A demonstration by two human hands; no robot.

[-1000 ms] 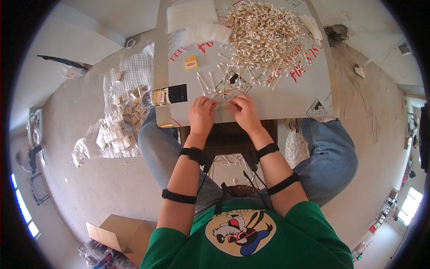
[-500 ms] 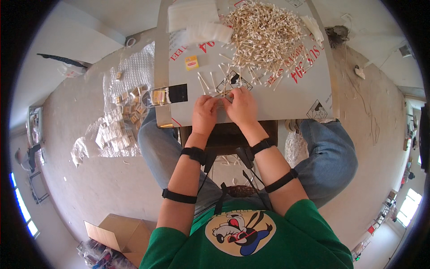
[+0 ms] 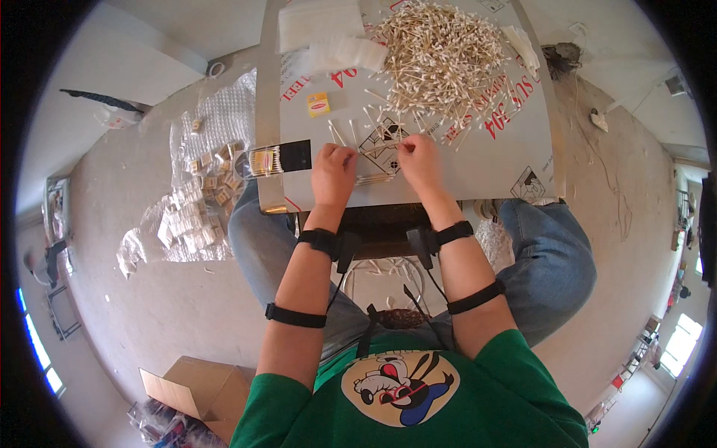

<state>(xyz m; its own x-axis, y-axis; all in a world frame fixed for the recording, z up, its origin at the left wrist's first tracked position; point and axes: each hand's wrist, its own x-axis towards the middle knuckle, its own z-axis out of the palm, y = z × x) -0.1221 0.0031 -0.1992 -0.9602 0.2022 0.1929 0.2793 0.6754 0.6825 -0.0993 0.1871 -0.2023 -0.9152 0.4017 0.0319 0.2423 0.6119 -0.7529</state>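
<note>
My left hand [image 3: 334, 176] is closed in a pinch above the near part of the metal-topped table. To its right, my right hand [image 3: 420, 162] pinches too, a short gap away. A thin cotton swab [image 3: 378, 150] spans the gap between the fingertips; its ends are partly hidden by the fingers. Just below, a small row of cotton swabs [image 3: 373, 179] lies near the table's front edge. Several single cotton swabs [image 3: 353, 131] lie spread just beyond my hands. A big heap of cotton swabs [image 3: 444, 63] covers the far right of the table [image 3: 478, 175].
A small yellow box [image 3: 318, 104] stands left of the heap. Clear plastic bags [image 3: 320, 26] lie at the far left. A pack of swabs [image 3: 265, 160] with a black flap [image 3: 296, 155] overhangs the left edge. Small boxes lie on bubble wrap [image 3: 190, 142] on the floor.
My hands have moved apart, the right one going right and slightly away from me. The row of swabs near the front edge, mostly covered before, now shows.
</note>
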